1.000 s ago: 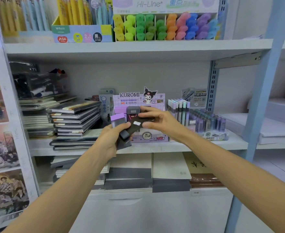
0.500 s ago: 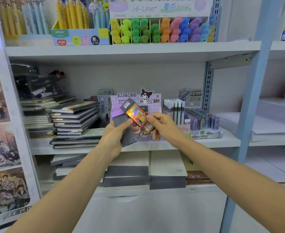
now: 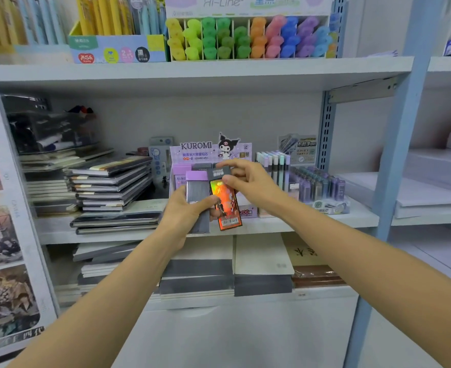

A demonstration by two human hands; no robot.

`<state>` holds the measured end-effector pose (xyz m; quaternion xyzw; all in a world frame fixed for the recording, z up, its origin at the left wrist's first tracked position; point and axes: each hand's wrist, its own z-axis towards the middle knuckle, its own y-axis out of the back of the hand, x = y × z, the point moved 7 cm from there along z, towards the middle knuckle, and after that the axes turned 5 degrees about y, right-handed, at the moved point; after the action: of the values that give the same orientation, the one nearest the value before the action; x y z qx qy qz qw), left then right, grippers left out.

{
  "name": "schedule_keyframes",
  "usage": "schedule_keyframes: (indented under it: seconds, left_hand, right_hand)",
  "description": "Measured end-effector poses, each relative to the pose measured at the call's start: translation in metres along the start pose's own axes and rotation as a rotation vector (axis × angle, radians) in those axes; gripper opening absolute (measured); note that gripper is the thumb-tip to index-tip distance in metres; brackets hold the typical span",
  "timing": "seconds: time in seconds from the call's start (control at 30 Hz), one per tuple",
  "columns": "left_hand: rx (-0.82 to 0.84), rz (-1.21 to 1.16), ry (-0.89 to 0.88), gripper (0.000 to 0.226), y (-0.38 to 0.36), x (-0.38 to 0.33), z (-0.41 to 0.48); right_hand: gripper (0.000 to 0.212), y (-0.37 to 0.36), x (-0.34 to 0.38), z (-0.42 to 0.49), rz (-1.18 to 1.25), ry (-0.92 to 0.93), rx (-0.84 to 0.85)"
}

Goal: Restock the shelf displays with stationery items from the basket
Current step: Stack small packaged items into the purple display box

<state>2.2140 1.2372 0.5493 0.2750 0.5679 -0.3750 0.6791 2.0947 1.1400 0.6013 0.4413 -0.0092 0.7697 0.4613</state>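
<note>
Right hand (image 3: 248, 181) pinches the dark top of a shiny rainbow-foil pack (image 3: 225, 205), upright, barcode at its foot. Left hand (image 3: 187, 211), at nine o'clock, grips grey packs (image 3: 196, 189) with lilac caps. Likely step: lifting one pack off the bundle; next, it needs slotting upright into the purple display box (image 3: 208, 152) at twelve o'clock.

Centre: left hand (image 3: 185, 211) grips purple-capped grey refill packs (image 3: 196, 188); right hand (image 3: 249, 181) pinches the top of a holographic pack (image 3: 225, 205) touching them, before the Kuromi display box (image 3: 200, 153). Highlighters (image 3: 245, 38) at 12 o'clock; stacked notebooks (image 3: 112, 187) at 9 o'clock.
</note>
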Motion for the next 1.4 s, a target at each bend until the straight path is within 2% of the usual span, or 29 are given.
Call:
schedule_keyframes:
  seconds: [0.17,0.23,0.33,0.43,0.53,0.83,1.03,1.2,1.4]
  left_hand:
    - [-0.005,-0.054,-0.026,0.023,0.016,0.001,0.012]
    - [-0.021,-0.058,-0.051,0.025,0.022,0.001,0.014]
    - [-0.033,-0.08,-0.05,0.028,0.026,0.005,0.019]
    - [-0.028,-0.06,-0.028,0.037,0.026,0.012,0.021]
    - [-0.027,-0.052,-0.041,0.031,0.028,0.018,0.022]
    - [-0.014,-0.055,-0.007,0.033,0.027,0.034,0.024]
    - [-0.006,-0.057,0.001,0.035,0.027,0.033,0.024]
    - [-0.028,-0.051,0.02,0.037,0.027,0.037,0.025]
    - [-0.028,-0.072,-0.01,0.033,0.027,0.033,0.021]
  right_hand:
    - [0.022,0.043,0.002,0.027,-0.054,0.0,-0.314]
    - [0.019,0.051,-0.002,0.037,-0.15,-0.011,-0.379]
    - [0.017,0.046,-0.011,0.047,-0.301,-0.032,-0.362]
    - [0.017,0.033,-0.021,0.051,-0.352,-0.042,-0.314]
    - [0.017,0.02,-0.029,0.054,-0.425,-0.033,-0.258]
    - [0.016,0.013,-0.04,0.064,-0.545,-0.084,-0.072]
    - [0.017,0.003,-0.039,0.069,-0.605,-0.014,-0.109]
    - [0.018,0.007,-0.055,0.07,-0.561,-0.067,-0.176]
    - [0.031,0.01,-0.05,0.064,-0.752,-0.072,-0.161]
